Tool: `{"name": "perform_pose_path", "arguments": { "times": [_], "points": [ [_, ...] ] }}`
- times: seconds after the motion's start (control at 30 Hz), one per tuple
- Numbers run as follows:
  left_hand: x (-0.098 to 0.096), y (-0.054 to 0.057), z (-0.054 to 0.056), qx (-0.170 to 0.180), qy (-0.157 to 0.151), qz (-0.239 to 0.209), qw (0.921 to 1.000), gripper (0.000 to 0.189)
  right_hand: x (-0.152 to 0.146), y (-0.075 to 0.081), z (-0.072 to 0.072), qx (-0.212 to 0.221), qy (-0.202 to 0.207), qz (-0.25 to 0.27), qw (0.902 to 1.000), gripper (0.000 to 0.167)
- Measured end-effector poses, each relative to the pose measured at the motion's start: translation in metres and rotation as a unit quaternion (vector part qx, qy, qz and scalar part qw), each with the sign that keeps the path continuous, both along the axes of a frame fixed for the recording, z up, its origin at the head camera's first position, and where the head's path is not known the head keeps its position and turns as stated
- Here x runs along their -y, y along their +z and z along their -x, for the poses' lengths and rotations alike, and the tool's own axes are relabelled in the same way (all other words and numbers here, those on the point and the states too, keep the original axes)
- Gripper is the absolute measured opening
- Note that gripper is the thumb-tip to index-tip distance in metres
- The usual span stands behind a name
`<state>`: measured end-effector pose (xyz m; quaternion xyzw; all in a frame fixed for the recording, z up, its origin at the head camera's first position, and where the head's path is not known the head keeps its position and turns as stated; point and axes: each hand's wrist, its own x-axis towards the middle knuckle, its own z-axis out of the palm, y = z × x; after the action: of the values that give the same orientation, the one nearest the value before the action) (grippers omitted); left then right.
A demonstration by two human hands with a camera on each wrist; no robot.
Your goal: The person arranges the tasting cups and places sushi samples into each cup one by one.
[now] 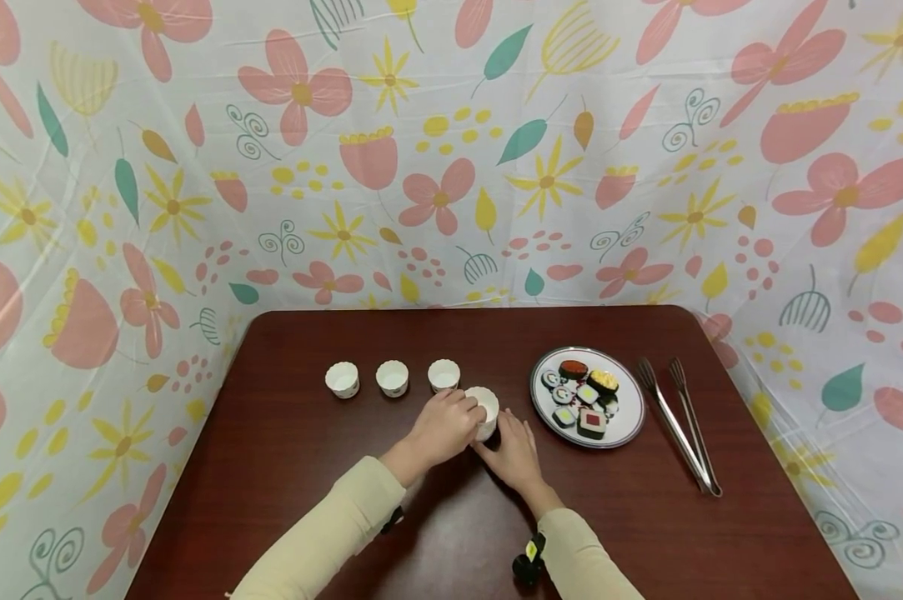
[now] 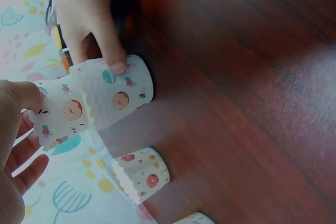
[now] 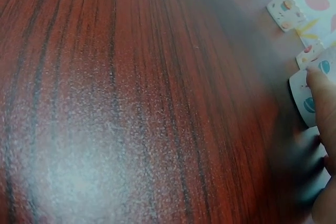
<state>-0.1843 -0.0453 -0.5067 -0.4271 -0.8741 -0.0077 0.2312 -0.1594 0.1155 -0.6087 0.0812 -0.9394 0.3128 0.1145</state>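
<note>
A: What are the two hands on?

B: A scallop-rimmed paper baking cup [image 2: 55, 109], doughnut-printed, partly sunk in the mouth of a nested cup stack [image 2: 116, 90]. Both are left of the sushi plate [image 1: 627, 408], level with its nearer half.

A: And the grip?

B: The left hand [image 1: 447, 425] pinches the upper cup near its rim, with some fingers held away from it. The right hand [image 1: 513, 452], the one closer to the plate, grips the lower stack, its thumb pressed on the printed side.

A: Any other cups about?

B: Three, standing upright in a row farther left of the plate. The nearest baking cup [image 1: 444, 375] is just beyond the left hand; the middle baking cup [image 1: 393, 378] and the outermost baking cup [image 1: 342, 379] follow, all apart from one another.

A: What lies on the plate itself?

B: Sushi: a red-topped gunkan [image 1: 574, 369] toward the far edge, a yellow-topped gunkan [image 1: 603, 381] to its right, a square roll [image 1: 591, 423] with a red centre toward the near edge, and smaller rolls between and left of them. I can't tell whether they're real.

A: Beyond that?

B: Metal tongs [image 1: 679, 429] right of the plate, spread, their joined end nearer the person. Behind the plate hangs a floral cloth [image 1: 451, 108].
</note>
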Motion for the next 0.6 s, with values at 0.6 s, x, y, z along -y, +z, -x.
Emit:
{"name": "perform_pose_path", "arguments": {
  "times": [0.6],
  "points": [
    [0.004,0.006,0.028,-0.022,0.015,-0.022,0.9994,0.007,-0.015,0.002,-0.008,0.002,-0.010,0.005,0.9999,0.068]
  ]
}}
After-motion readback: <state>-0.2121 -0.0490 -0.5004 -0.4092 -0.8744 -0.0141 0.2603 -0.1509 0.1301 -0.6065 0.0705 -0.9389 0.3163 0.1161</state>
